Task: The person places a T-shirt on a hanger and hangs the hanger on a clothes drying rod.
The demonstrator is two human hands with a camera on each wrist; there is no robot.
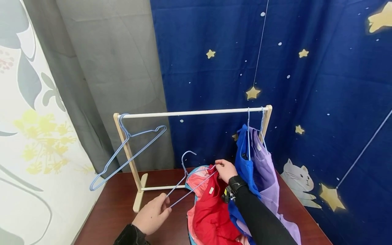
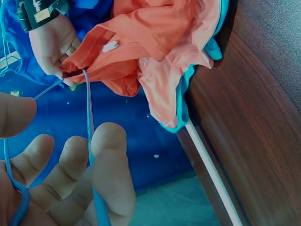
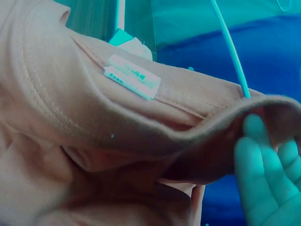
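My left hand [image 1: 153, 213] holds one end of a light blue wire hanger [image 1: 185, 174], whose hook points up. In the left wrist view the wire runs between the thumb and fingers. The hanger's other end reaches into an opening of a red top [image 1: 211, 211]. There my right hand [image 1: 226, 170] grips the top's edge beside the wire. In the right wrist view the right fingers [image 3: 251, 160] are at the fabric's edge, with a white label [image 3: 134, 77] nearby. The red top's lower part lies on pink and teal clothing [image 1: 190, 217].
A wooden rack [image 1: 190, 113] stands on the brown table [image 1: 171, 234]. Light blue hangers [image 1: 128, 136] hang at its left end. At its right end hang a blue top [image 1: 243, 166] and a purple garment [image 1: 266, 173]. Curtains [image 1: 208, 78] stand behind.
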